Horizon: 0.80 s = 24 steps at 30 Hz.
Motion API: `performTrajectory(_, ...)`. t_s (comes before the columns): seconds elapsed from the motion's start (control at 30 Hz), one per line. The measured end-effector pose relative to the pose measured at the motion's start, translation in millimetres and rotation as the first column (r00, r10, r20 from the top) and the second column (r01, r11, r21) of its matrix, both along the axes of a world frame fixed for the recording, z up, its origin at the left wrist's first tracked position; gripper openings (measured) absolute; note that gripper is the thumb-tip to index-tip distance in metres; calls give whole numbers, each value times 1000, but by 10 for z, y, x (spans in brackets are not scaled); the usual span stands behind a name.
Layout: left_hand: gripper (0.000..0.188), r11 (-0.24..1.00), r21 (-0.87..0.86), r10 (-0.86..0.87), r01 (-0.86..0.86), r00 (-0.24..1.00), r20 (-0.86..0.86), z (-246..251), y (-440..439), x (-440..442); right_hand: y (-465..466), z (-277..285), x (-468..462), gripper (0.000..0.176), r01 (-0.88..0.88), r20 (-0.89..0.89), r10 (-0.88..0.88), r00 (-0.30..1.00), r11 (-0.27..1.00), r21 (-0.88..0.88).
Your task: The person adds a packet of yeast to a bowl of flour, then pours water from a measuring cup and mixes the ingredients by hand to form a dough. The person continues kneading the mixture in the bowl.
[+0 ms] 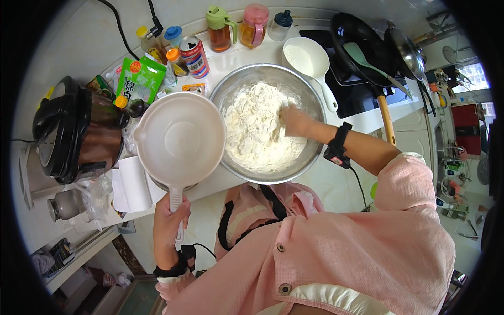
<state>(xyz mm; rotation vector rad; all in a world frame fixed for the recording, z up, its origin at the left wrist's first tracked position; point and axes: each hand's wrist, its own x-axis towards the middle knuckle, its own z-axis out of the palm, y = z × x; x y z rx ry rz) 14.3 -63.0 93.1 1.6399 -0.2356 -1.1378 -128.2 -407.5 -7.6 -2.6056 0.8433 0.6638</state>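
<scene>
A wide stainless steel bowl (pixel 267 179) stands at the counter's front edge, holding lumpy, partly wetted flour (pixel 262 130). Into the right part of that flour reaches my right hand (pixel 296 120); its fingertips are hidden in the mix, so their grip does not show. My left hand (pixel 171 216) is closed around the handle of a pale plastic ladle-like scoop (pixel 181 136) with a pouring lip. This scoop is held up left of the bowl, its inside facing the camera and overlapping the bowl's left rim. A white scoop (pixel 305 59) with flour in it rests behind the bowl at the right.
Behind the bowl stand a drink can (pixel 194 57), a green-lidded oil jug (pixel 219 33) and a pink-lidded jug (pixel 254 29). A black wok (pixel 360 47) with a spatula sits on the hob at right. At left are an electric pressure cooker (pixel 75 134) and a paper roll (pixel 135 183).
</scene>
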Motion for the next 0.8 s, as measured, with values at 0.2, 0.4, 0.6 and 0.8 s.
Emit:
performTrajectory(0.2,15,994,-100,-45,41,998,-40,-177,-316,108,118,-201,-161,39,-84,-273,67,960,995,-49)
performTrajectory(0.4,25,989,-143,-28,22,999,-38,-337,-596,136,123,-479,-164,37,-211,-196,208,958,978,6)
performTrajectory(0.6,23,980,-197,-22,1,994,-105,-410,-652,111,-39,-429,-60,28,667,-184,-742,645,428,610)
performTrajectory(0.8,20,977,-213,-11,-19,990,-140,-349,-573,133,260,-137,13,46,-198,466,97,879,965,173)
